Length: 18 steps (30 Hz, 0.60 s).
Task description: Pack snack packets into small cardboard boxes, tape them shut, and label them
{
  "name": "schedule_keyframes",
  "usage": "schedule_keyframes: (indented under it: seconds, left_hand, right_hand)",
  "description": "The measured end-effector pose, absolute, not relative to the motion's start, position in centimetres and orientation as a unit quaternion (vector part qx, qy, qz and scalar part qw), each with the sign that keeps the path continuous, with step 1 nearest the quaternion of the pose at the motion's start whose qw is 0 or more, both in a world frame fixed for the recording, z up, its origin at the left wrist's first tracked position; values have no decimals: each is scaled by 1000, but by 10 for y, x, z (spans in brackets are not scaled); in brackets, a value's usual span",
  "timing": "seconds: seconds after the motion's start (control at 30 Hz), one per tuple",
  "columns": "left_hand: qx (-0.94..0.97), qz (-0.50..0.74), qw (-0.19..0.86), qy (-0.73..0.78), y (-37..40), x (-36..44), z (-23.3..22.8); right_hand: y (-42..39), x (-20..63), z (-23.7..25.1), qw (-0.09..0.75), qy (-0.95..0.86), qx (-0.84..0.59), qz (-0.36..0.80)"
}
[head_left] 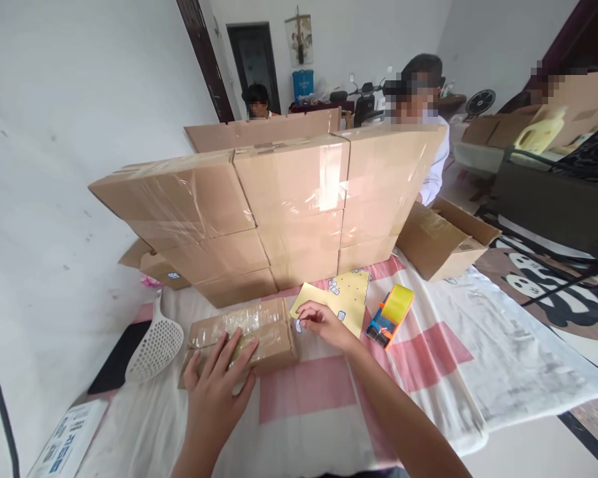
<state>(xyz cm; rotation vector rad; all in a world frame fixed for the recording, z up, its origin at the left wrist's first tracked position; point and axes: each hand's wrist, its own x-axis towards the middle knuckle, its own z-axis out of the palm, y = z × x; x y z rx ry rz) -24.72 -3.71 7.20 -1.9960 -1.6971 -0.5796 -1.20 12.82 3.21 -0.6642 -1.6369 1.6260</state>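
Note:
My left hand (222, 372) lies with fingers spread on top of a small taped cardboard box (274, 332). Just right of that box, my right hand (326, 326) pinches a small whitish sticker (299, 325) at the fingertips. Beneath and behind this hand is a yellow sheet (356, 292) with small printed pictures, and a plainer yellow piece of paper (306, 292) beside it. Further right, a tape dispenser (391, 315) with an orange frame and yellow roll rests on the cloth.
Stacked, taped cardboard boxes (299, 199) form a wall behind the work area. An open box (443, 239) stands at right. On the left are a white perforated scoop (154, 348) and a black flat object (117, 358). A person (436, 156) sits behind the stack; another is further back.

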Motion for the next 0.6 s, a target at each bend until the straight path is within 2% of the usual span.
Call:
schedule_keyframes:
  seconds: [0.1, 0.43, 0.6]
  left_hand:
    - [-734, -217, 212, -607, -39, -252, 73]
    - [-735, -216, 211, -607, -39, -254, 74]
    - [-729, -201, 239, -609, -38, -250, 77]
  right_hand:
    - [124, -16, 25, 360, -627, -248, 644]
    - [110, -18, 23, 359, -695, -259, 566]
    - [103, -20, 30, 385, -703, -390, 454]
